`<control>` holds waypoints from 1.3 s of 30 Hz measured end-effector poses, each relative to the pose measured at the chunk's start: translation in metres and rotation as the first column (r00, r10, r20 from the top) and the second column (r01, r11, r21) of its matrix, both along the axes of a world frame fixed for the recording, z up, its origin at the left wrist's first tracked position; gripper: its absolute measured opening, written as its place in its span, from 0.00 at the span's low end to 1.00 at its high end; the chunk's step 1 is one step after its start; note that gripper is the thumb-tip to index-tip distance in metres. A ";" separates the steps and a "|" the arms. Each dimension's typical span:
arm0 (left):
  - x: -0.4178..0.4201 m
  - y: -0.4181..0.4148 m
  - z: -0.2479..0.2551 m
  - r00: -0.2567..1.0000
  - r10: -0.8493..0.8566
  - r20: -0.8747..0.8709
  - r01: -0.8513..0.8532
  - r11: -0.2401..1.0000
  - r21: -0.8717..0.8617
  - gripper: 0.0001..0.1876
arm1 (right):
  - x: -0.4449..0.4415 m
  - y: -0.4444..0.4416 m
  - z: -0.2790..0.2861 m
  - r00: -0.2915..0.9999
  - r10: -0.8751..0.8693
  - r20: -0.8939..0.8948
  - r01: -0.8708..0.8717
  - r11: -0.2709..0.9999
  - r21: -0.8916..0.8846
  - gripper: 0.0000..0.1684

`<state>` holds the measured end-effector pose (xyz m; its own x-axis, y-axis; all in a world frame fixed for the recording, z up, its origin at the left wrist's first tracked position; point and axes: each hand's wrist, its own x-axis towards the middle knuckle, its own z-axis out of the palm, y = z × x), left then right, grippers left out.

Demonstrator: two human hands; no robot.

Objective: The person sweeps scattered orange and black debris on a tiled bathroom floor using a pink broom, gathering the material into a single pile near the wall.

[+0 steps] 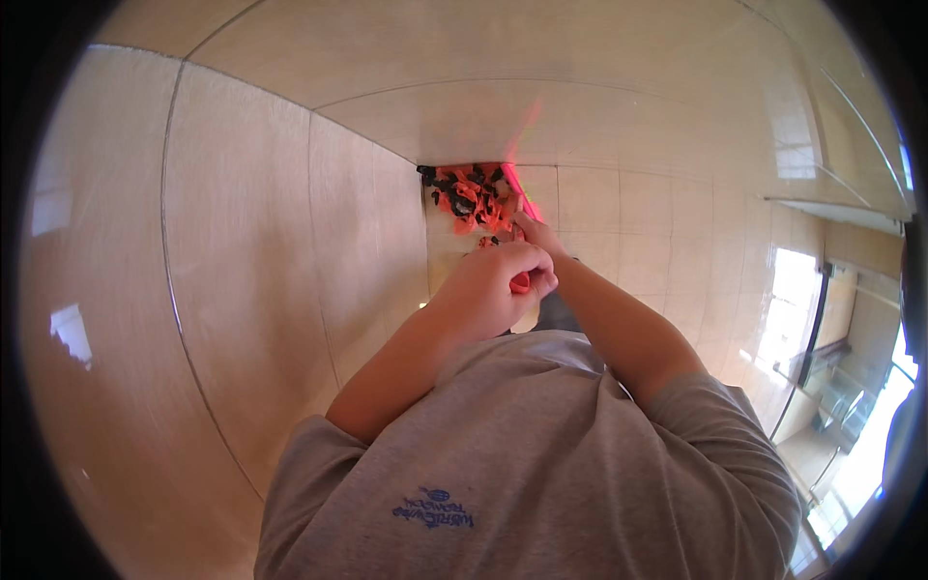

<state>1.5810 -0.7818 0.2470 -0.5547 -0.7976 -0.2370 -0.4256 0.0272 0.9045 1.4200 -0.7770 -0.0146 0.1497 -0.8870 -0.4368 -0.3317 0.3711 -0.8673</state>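
My left hand is closed around the red end of a long handle in front of my chest. Lower on the handle, my right hand grips its shaft. The pink head of a broom with greenish bristles stands on the floor at the foot of the wall. Left of the broom head, a pile of orange-red and black scraps lies in the corner; whether they are plastic or cloth I cannot tell. A few smaller scraps lie nearer to me, partly hidden by my hands.
Glossy beige tiled walls rise on the left and ahead, meeting at the corner. Square beige floor tiles extend to the right. At the far right are bright glass panes and a room area beyond.
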 end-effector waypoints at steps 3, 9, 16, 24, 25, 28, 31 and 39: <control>-0.042 0.023 0.020 0.989 -0.145 -0.034 0.138 0.980 -0.142 0.08 | -0.039 0.013 0.064 0.969 0.204 -0.141 -0.211 0.977 -0.034 0.18; -0.116 0.057 0.055 0.969 -0.232 -0.088 0.217 0.964 -0.154 0.10 | -0.124 0.062 0.117 0.947 0.219 -0.233 -0.244 0.966 -0.083 0.22; -0.145 0.077 -0.027 0.972 0.123 -0.200 -0.111 0.991 0.071 0.04 | -0.178 0.071 0.056 0.826 0.270 -0.494 -0.241 0.963 0.123 0.24; -0.082 0.114 -0.032 0.859 0.509 -0.050 -0.475 0.830 0.292 0.05 | -0.089 0.065 0.005 0.858 0.347 -0.378 -0.379 0.925 -0.011 0.17; -0.075 0.118 -0.027 0.858 0.512 -0.040 -0.480 0.829 0.287 0.06 | -0.071 0.060 0.016 0.871 0.351 -0.343 -0.391 0.919 -0.055 0.16; -0.051 0.127 -0.011 0.884 0.467 -0.010 -0.452 0.861 0.232 0.10 | -0.034 0.039 0.046 0.858 0.468 -0.211 -0.482 0.876 -0.019 0.14; -0.039 0.131 0.000 0.947 0.313 -0.073 -0.301 0.944 0.138 0.16 | -0.012 0.031 0.048 0.952 0.117 0.284 -0.209 0.925 0.319 0.14; 0.023 0.173 -0.074 0.943 0.261 -0.208 -0.214 0.951 0.222 0.27 | -0.052 0.101 0.128 0.983 0.012 0.181 -0.046 0.982 0.185 0.15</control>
